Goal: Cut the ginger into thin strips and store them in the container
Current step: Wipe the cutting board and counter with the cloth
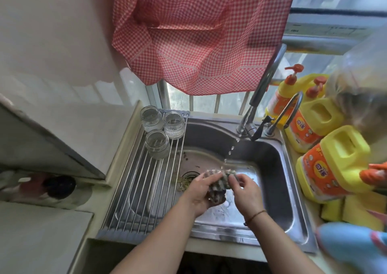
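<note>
Fingers of the left hand (200, 192) curl round a grey, knobbly wet dishcloth (217, 184), while the right hand (244, 190) pinches its upper edge, both over the stainless steel sink (278, 169). Thin water trickles from the chrome tap (251, 125). Pale shreds near the drain (187, 180) may be ginger.

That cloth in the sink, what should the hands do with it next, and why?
Probably keep wringing it under the tap. Both the left hand and the right hand grip the bunched grey cloth over the steel sink, and only a thin trickle of water falls from the faucet. No ginger or knife is in view, so this looks like clean-up.
</note>
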Available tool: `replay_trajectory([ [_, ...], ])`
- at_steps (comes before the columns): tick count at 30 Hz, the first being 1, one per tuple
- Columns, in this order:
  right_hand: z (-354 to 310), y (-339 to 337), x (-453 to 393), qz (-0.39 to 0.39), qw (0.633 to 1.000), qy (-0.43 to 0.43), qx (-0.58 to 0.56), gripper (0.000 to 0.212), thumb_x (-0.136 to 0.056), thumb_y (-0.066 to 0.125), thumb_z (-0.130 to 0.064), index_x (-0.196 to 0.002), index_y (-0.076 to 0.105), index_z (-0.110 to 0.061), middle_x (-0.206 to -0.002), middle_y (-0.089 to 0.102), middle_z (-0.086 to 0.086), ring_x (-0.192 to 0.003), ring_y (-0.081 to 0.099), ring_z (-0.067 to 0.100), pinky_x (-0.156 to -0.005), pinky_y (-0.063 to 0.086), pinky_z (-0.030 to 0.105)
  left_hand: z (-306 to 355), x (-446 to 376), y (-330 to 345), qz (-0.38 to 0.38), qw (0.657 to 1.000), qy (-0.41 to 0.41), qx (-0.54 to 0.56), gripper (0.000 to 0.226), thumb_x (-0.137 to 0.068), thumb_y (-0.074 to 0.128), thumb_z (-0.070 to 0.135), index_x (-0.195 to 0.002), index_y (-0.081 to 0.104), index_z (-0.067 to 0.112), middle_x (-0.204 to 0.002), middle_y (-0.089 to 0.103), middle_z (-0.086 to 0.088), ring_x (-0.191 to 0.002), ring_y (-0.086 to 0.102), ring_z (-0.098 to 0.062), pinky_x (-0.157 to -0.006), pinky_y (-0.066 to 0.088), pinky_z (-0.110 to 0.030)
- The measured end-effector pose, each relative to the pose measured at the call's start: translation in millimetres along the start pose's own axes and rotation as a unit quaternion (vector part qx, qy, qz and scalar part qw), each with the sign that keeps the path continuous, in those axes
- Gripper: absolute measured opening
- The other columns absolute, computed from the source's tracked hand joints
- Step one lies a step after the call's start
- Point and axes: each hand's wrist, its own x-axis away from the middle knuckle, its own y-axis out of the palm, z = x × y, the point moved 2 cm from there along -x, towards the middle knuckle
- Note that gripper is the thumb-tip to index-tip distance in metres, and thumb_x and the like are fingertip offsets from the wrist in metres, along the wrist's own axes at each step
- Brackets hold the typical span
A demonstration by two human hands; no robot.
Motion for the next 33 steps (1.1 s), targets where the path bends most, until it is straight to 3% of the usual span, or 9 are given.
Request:
replay_trajectory([
  [5,0.2,2.6,14.8,-0.007,0.976,0.108,-0.187,0.034,-0.107,0.04,-0.031,-0.096,0.063,-0.009,-0.1,0.07,0.015,-0.092,0.066,0.027,-0.073,0.057,0.041,-5.7,16.2,-23.5,-0.06,0.992,0.021,-0.106,0.051,-0.066,0.088,0.015,-0.111,0.063,0.012,-0.093,0.069,-0.009,-0.078,0.066,-0.021,-0.065,0.056,-0.031],
  [10,0.0,-2.4,43.6,0.029,0.937,0.196,-0.288,0.057,-0.104,0.037,-0.051,-0.101,0.063,0.0,-0.097,0.071,0.019,-0.091,0.069,0.034,-0.081,0.058,0.051,-13.1,25.5,-23.9,-0.055,0.987,0.04,-0.145,0.036,-0.077,0.058,-0.013,-0.105,0.058,0.009,-0.094,0.062,-0.013,-0.079,0.063,-0.022,-0.062,0.056,-0.034],
  [13,-0.9,-14.8,66.2,-0.035,0.925,0.189,-0.326,0.048,-0.1,0.051,-0.045,-0.105,0.064,0.0,-0.103,0.074,0.022,-0.095,0.072,0.035,-0.09,0.057,0.05,-28.8,25.5,-10.4,-0.017,0.991,0.029,-0.13,0.015,-0.104,0.048,0.013,-0.114,0.059,0.008,-0.105,0.068,-0.016,-0.088,0.068,-0.026,-0.071,0.058,-0.039],
  [16,0.2,-33.3,90.6,-0.084,0.908,0.167,-0.374,0.022,-0.095,0.057,-0.001,-0.117,0.061,0.005,-0.106,0.071,0.025,-0.092,0.071,0.034,-0.083,0.06,0.045,-44.2,34.7,4.3,-0.023,0.998,-0.061,-0.002,0.069,-0.102,0.038,0.059,-0.13,0.059,0.0,-0.126,0.066,-0.026,-0.117,0.063,-0.04,-0.103,0.048,-0.053],
  [18,11.4,-42.5,105.8,-0.046,0.915,0.172,-0.361,0.02,-0.094,0.058,0.003,-0.113,0.063,0.006,-0.1,0.074,0.023,-0.087,0.073,0.031,-0.08,0.061,0.043,-55.4,44.9,16.3,-0.064,0.992,-0.099,0.053,0.093,-0.094,0.027,0.075,-0.136,0.056,-0.002,-0.133,0.06,-0.03,-0.126,0.056,-0.043,-0.11,0.04,-0.055],
  [23,47.0,-72.1,154.9,0.112,0.915,0.155,-0.355,0.045,-0.092,0.067,-0.043,-0.093,0.07,0.001,-0.1,0.073,0.026,-0.096,0.071,0.039,-0.093,0.055,0.055,-87.4,85.5,50.9,-0.163,0.982,-0.089,-0.006,0.099,-0.084,0.02,0.083,-0.105,0.078,0.005,-0.111,0.073,-0.021,-0.098,0.073,-0.031,-0.082,0.058,-0.041],
  [26,90.0,-95.1,195.4,0.185,0.92,0.088,-0.335,0.086,-0.069,0.064,-0.081,-0.085,0.06,0.003,-0.1,0.065,0.033,-0.087,0.066,0.031,-0.095,0.049,0.063,-111.7,121.5,69.8,-0.257,0.96,-0.07,-0.088,0.068,-0.082,0.059,0.066,-0.112,0.07,0.006,-0.107,0.073,-0.02,-0.095,0.073,-0.03,-0.08,0.061,-0.039],
  [28,107.1,-111.8,239.2,0.243,0.903,0.054,-0.35,0.074,-0.073,0.063,-0.073,-0.085,0.057,0.0,-0.09,0.061,0.033,-0.084,0.056,0.024,-0.094,0.046,0.063,-137.1,144.2,86.4,-0.307,0.938,-0.038,-0.156,0.053,-0.07,0.089,0.04,-0.11,0.073,0.009,-0.108,0.072,-0.018,-0.092,0.073,-0.027,-0.081,0.061,-0.037],
  [33,154.5,-152.2,370.7,0.383,0.867,0.014,-0.319,0.01,-0.094,0.064,-0.03,-0.095,0.059,-0.022,-0.084,0.072,0.012,-0.079,0.063,0.02,-0.084,0.054,0.051,-223.6,207.4,131.4,-0.27,0.927,0.084,-0.248,0.018,-0.086,0.072,0.011,-0.103,0.07,0.008,-0.104,0.073,-0.019,-0.095,0.071,-0.029,-0.08,0.059,-0.035],
])
